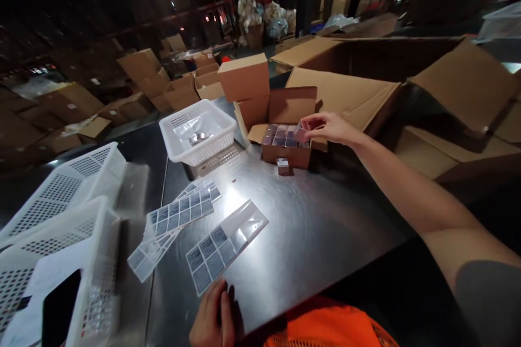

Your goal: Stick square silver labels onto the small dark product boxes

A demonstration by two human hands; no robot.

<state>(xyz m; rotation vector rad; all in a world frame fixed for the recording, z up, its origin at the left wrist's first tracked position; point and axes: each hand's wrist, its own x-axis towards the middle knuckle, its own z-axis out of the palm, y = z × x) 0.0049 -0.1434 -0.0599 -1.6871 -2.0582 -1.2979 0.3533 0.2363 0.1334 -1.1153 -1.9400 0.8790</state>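
The right hand (331, 127) pinches a small wrapped box (302, 131) over the open carton (287, 143) at one o'clock on the table (309, 227); a lone small box (283, 166) stands just before it; white basket (198, 131) at eleven; label sheets (222, 244) lie near the left hand (214, 317), resting flat at six, its wrist cut off; the labels' print is unreadable.

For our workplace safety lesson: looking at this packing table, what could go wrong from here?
1. The right hand reaches far across to the open carton; the small box it pinches might slip.
2. A loose small box stands beside the carton and could get knocked.
3. The label sheets overlap loosely near the left hand and might slide off.
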